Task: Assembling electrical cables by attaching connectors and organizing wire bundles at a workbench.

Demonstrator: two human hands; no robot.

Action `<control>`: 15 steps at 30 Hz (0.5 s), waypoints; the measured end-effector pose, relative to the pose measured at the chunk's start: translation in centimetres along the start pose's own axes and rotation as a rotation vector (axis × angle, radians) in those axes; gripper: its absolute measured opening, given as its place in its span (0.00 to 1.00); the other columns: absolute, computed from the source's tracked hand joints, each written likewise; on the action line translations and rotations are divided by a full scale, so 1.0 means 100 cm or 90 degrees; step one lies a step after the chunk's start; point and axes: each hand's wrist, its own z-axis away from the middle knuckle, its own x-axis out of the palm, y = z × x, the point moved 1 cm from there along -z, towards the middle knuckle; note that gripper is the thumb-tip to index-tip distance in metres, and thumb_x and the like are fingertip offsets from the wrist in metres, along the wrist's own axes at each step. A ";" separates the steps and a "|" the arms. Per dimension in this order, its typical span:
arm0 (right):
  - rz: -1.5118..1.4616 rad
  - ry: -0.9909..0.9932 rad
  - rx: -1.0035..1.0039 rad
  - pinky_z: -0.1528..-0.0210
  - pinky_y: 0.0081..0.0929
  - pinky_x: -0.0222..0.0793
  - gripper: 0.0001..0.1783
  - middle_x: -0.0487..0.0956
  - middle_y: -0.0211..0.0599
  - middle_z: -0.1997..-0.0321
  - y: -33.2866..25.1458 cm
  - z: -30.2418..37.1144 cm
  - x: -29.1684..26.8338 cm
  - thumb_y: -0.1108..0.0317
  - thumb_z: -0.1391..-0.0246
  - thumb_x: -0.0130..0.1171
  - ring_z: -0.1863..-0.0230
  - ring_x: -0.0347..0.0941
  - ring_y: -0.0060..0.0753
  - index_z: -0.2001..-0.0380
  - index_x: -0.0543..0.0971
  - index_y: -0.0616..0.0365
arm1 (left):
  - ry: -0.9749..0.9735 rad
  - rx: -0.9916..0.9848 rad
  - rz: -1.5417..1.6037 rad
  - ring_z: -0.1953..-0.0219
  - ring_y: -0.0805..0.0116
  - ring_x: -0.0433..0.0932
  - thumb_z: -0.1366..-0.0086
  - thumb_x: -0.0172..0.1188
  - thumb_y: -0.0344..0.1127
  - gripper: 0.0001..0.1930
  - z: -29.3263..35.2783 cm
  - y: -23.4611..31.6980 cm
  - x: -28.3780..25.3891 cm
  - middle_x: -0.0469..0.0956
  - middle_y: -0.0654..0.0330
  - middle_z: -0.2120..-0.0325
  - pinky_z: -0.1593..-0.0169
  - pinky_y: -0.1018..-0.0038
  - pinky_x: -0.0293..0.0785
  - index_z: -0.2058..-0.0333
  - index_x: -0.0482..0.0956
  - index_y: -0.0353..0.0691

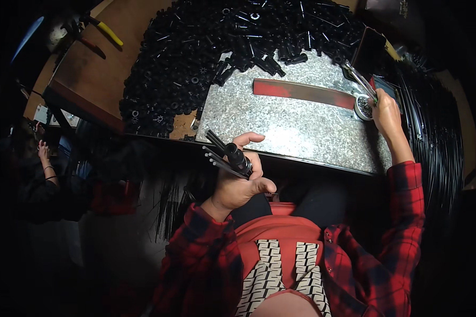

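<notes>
My left hand (237, 187) is held in front of the bench's near edge. Its lower fingers curl round several thin black rods (216, 141) and a thick black cylindrical part (237, 157), while thumb and index finger stand apart. At the right side of the bench my right hand (387, 113) grips a long silver two-armed tool (360, 80); whether it is tweezers or pliers I cannot tell. Just beneath that hand is a small white cup (363, 108) of tiny dark pieces. A worn red-and-brown flat bar (304, 94) lies on the speckled metal plate (280, 132), its right end by the cup.
A large heap of black cylindrical parts (195, 47) covers the far and left bench. Long black rods (433, 121) lie bundled at the right. Yellow-handled pliers (110, 33) rest on a brown board (98, 68) at far left. Another person's hand (44, 150) shows at left.
</notes>
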 end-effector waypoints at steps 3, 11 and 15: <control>-0.161 0.017 0.026 0.67 0.44 0.66 0.04 0.75 0.53 0.73 -0.014 0.008 -0.008 0.77 0.49 0.55 0.70 0.73 0.56 0.72 0.70 0.66 | 0.009 0.013 -0.041 0.80 0.83 0.65 0.59 0.77 0.45 0.50 -0.001 -0.003 0.007 0.63 0.73 0.85 0.73 0.86 0.62 0.43 0.54 0.34; -0.811 -0.244 -0.066 0.65 0.24 0.68 0.04 0.73 0.36 0.68 -0.166 0.098 -0.044 0.73 0.45 0.53 0.69 0.71 0.25 0.68 0.74 0.63 | 0.010 0.019 -0.095 0.81 0.85 0.65 0.61 0.76 0.47 0.52 0.000 -0.008 0.028 0.64 0.75 0.84 0.73 0.88 0.61 0.43 0.54 0.33; -0.845 -0.176 -0.124 0.63 0.27 0.69 0.04 0.75 0.37 0.69 -0.183 0.109 -0.033 0.75 0.48 0.56 0.67 0.73 0.30 0.68 0.75 0.64 | 0.027 0.097 -0.064 0.78 0.87 0.65 0.64 0.78 0.45 0.46 -0.001 -0.007 0.035 0.67 0.74 0.83 0.71 0.86 0.64 0.48 0.63 0.32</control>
